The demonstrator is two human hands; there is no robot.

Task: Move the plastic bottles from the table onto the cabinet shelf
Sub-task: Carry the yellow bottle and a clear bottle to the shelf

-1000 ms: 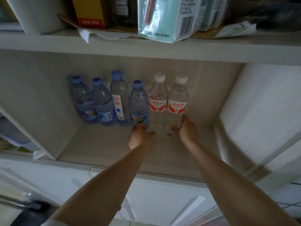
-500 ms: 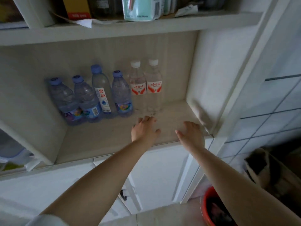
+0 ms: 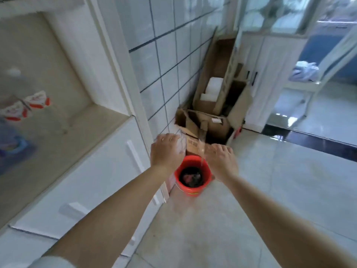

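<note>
View swung right since half a second ago; cabinet shelf (image 3: 108, 115) now at left edge, plastic bottles (image 3: 36, 100) standing on it, badly blurred, perhaps two red-labelled ones readable. Left hand (image 3: 167, 151) and right hand (image 3: 222, 161) off the shelf, held out over red bucket (image 3: 192, 175) and cardboard boxes (image 3: 212, 120); fingers loosely spread, nothing held

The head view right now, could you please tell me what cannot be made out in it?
- Table: outside the head view, so any remaining bottles cannot be counted.
- Bottles on the shelf: smeared by motion blur and cut by the left edge; label text and number unreadable.
- Red bucket: contents dark and indistinct, rim partly behind the left hand and right hand.
</note>
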